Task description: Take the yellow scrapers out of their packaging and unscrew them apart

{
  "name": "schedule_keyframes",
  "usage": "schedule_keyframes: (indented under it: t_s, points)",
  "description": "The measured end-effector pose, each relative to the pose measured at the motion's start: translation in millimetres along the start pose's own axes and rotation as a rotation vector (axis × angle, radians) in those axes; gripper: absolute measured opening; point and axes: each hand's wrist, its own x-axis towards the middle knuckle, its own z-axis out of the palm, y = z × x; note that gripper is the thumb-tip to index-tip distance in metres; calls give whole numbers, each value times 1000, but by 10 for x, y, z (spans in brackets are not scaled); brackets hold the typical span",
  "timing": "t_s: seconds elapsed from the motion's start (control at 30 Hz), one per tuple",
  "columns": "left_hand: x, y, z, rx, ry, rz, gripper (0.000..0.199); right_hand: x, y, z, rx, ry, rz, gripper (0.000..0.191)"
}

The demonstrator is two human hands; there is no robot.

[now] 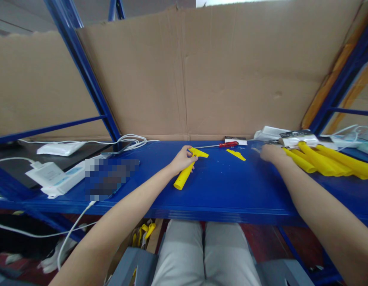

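Observation:
My left hand (185,159) is closed around a yellow plastic handle (184,177), a hollow tube with a flat angled head at its upper end. The tube tilts, its open end pointing down toward me, over the blue table. At the right, my right hand (270,153) reaches down at a clear plastic bag (255,149); its fingertips are hidden, so I cannot tell what they touch. A flat yellow plastic piece (236,154) lies between the two hands. Behind it rests a screwdriver (228,144) with a red handle, its shaft pointing left.
Several yellow tubes (329,161) lie at the right beside white packets (299,138). To the left are a power strip (70,178), a charger (47,174), white cables (133,139) and a blurred-out device (112,178). A cardboard wall (231,75) stands behind the blue table (219,198).

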Motion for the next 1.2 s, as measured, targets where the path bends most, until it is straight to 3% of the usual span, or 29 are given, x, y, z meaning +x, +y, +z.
schedule_keyframes:
  t_s: [0.43,0.7,0.8,1.0,1.2]
  points:
    - [11,-19,3,15,-12,-8,53,-5,-118,55,44,47,48,45]
    - [14,-24,0,22,-11,-16,54,-57,-204,-55,93,39,80,50]
    - [7,-14,2,21,-11,-15,53,-103,-300,-120,111,65,-22,46]
    - [-13,12,14,19,6,-29,53,-212,-542,-131,134,56,-382,36]
    - [-6,2,15,10,-12,-23,51,-283,-621,-136,133,-21,-443,32]
